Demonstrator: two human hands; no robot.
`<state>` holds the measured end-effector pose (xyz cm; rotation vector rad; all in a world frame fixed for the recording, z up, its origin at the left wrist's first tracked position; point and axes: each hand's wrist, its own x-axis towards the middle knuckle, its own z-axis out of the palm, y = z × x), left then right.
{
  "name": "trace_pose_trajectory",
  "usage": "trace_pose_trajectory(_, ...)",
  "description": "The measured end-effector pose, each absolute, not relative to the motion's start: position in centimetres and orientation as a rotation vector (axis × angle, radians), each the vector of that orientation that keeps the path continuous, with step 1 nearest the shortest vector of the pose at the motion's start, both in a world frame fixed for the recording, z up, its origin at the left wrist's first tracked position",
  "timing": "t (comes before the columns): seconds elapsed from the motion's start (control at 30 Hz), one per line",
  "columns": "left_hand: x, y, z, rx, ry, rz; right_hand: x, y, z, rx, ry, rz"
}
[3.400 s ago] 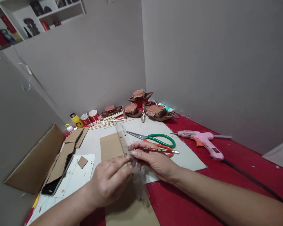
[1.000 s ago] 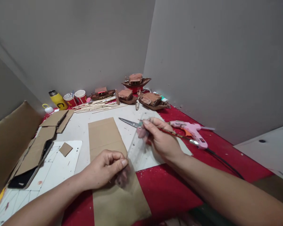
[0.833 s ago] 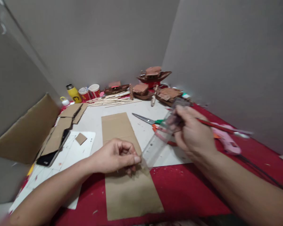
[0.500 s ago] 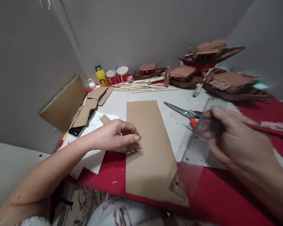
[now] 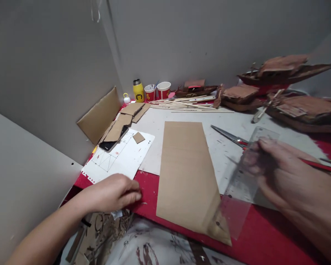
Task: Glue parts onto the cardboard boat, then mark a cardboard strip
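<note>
A clear plastic ruler is tilted in my right hand, its fingers wrapped round the upper part. The ruler's lower end overlaps the right edge of a long cardboard piece. My left hand is at the table's front edge, left of the cardboard and apart from it. Its fingers are curled together; what they hold, if anything, is hidden. Just beyond it lies a sheet of paper with a line drawing and a small cardboard square. Scissors lie beyond the ruler, their handles partly covered.
Brown model boats stand at the back right. Thin wooden sticks, two paper cups and a yellow bottle line the back. Cardboard scraps partly cover a phone at left. A cardboard sheet leans on the wall.
My left hand has moved left and toward me, off the cardboard to the table edge. The view has turned left. My right hand still holds the ruler.
</note>
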<state>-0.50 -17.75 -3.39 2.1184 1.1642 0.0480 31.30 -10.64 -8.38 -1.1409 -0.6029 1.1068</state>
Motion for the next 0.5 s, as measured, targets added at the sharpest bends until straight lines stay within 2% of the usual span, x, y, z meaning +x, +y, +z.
trace_pose_trajectory(0.1, -1.0, -19.6, -1.7, 1.953, 1.057, 0.008, 31.2, -10.8, -8.2, -1.186, -0.585, 1.121)
trace_pose_trajectory(0.17, -1.3, -20.0, -1.4, 1.960, 1.171, 0.115, 31.2, -10.8, -8.1, -1.207, -0.572, 1.122)
trace_pose_trajectory(0.3, -1.7, -18.3, -3.9, 2.346, 1.506, 0.291, 31.0, -10.7, -7.9, -1.190, -0.554, 1.127)
trace_pose_trajectory(0.5, -1.6, -13.0, -8.5, 2.480, 1.708, -0.062, 31.2, -10.6, -8.1, -1.210, -0.547, 1.157)
